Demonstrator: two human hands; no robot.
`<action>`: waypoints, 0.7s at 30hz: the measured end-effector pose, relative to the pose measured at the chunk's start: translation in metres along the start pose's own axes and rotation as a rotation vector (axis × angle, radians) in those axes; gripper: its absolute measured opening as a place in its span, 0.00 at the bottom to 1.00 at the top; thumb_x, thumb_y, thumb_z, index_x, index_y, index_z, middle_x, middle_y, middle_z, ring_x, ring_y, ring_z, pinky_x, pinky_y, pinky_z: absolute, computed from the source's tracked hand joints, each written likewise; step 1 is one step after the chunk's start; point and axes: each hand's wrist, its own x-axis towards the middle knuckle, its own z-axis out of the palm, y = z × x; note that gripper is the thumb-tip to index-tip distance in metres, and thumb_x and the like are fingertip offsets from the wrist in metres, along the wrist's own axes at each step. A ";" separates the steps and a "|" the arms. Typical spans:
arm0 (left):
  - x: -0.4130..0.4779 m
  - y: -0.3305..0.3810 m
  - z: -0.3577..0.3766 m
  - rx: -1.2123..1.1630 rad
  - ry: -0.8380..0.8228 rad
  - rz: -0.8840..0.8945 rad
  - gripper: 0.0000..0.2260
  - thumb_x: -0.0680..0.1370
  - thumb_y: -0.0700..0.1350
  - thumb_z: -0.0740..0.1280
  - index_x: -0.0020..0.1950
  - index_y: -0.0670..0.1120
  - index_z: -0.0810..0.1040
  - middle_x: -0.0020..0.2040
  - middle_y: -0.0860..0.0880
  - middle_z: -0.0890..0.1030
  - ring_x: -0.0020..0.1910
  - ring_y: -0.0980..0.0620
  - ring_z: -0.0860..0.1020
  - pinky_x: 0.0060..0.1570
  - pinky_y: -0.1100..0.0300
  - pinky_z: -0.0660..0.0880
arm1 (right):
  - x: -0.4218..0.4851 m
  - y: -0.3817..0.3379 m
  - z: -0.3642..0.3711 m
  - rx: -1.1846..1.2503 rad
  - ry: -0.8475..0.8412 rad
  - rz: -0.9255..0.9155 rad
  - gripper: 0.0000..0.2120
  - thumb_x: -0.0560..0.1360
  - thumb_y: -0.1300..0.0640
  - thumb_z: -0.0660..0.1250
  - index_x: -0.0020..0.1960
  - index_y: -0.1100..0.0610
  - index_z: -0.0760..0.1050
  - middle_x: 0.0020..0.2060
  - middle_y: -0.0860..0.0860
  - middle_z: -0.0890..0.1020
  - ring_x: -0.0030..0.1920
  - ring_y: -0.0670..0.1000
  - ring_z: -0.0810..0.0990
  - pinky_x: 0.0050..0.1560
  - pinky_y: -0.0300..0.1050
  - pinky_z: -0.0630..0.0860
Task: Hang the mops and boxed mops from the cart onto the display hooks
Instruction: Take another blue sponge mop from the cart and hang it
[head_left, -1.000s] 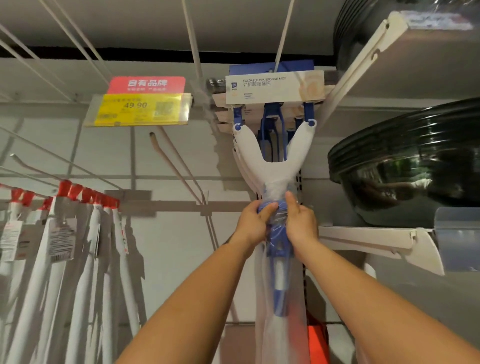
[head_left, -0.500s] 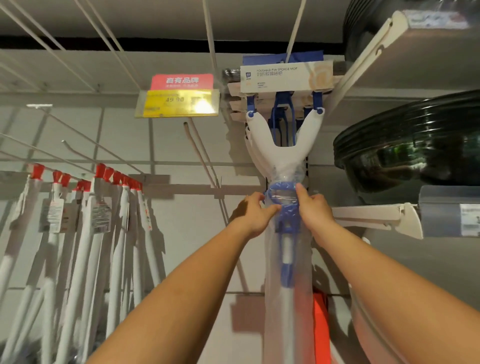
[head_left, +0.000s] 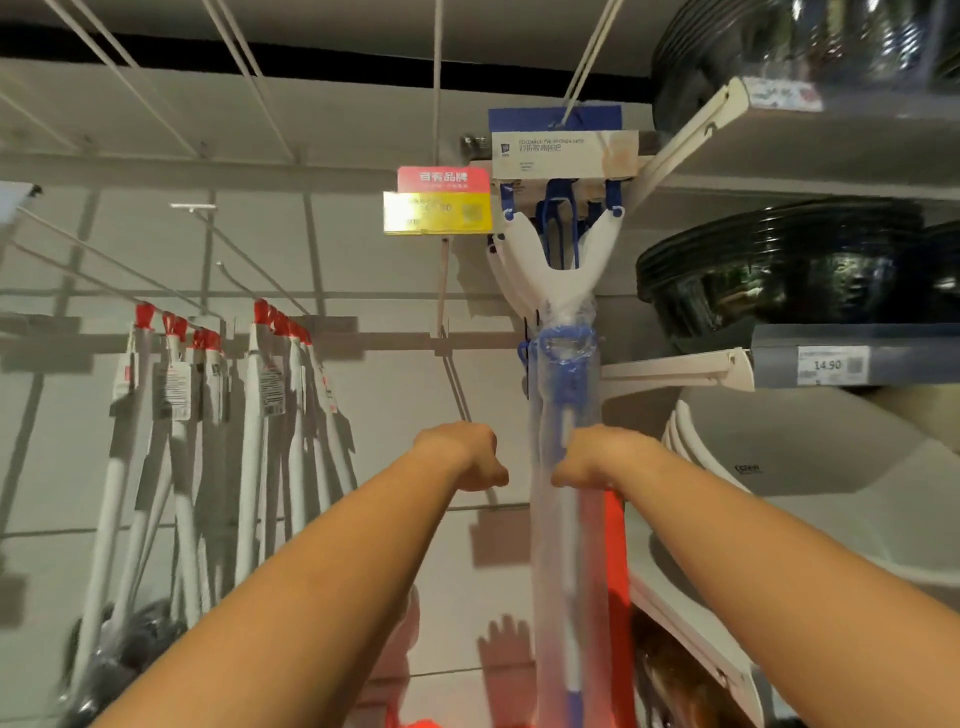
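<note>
Sponge mop (head_left: 556, 275) up on its display hook (head_left: 587, 73), hung by the blue-and-white header card (head_left: 563, 153) near the top of the view. Long axis straight up and down: white forked neck below the card, then the blue-and-white handle dropping inside a clear plastic sleeve (head_left: 566, 571) to the bottom edge, passing between the two hands.

Left hand (head_left: 457, 457) to the left of the sleeve, level with the right, apart from it with a clear gap between. Back of the hand toward the camera, fingers folded away underneath and out of sight. Nothing visible in its hold, but impossible to say whether loosely curled or clenched.

Right hand (head_left: 608, 457) nearer: right up against the sleeve's right side, its leading edge overlapping the plastic. Possibly pinching the sleeve or the handle within, possibly only resting there. Blurred, with the fingers hidden behind the hand and the film, so no telling.

Judged from that: this mop as good as hung, weight on the hook rather than in the hands. Next move likely a release and a turn back to the cart, not in view. Worth letting go cleanly along the line of the handle rather than sideways, to avoid swinging it toward the stacked black bowls (head_left: 779, 280) on the shelf (head_left: 774, 353) just to the right, or working the card off the hook.

Further left, well apart, a row of white-handled mops with red caps (head_left: 249, 415) on hooks of their own.
</note>
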 end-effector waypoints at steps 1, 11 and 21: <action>-0.010 -0.001 0.001 0.004 -0.036 0.003 0.15 0.78 0.56 0.63 0.57 0.47 0.77 0.60 0.45 0.78 0.55 0.44 0.75 0.52 0.53 0.72 | -0.012 -0.004 -0.001 -0.035 -0.078 0.005 0.24 0.78 0.48 0.61 0.71 0.58 0.66 0.66 0.56 0.74 0.65 0.59 0.74 0.65 0.53 0.68; -0.095 -0.022 -0.010 -0.016 -0.207 -0.071 0.19 0.79 0.55 0.63 0.62 0.42 0.77 0.58 0.44 0.80 0.52 0.45 0.77 0.53 0.54 0.72 | -0.078 -0.035 -0.010 -0.013 -0.190 -0.095 0.18 0.80 0.48 0.60 0.60 0.62 0.74 0.51 0.58 0.81 0.32 0.52 0.75 0.40 0.46 0.74; -0.159 0.000 -0.013 -0.059 -0.245 -0.139 0.19 0.79 0.55 0.64 0.60 0.41 0.77 0.53 0.46 0.80 0.51 0.46 0.78 0.54 0.54 0.75 | -0.128 -0.013 -0.007 -0.095 -0.279 -0.170 0.24 0.79 0.46 0.61 0.67 0.62 0.69 0.55 0.58 0.80 0.37 0.53 0.77 0.43 0.47 0.74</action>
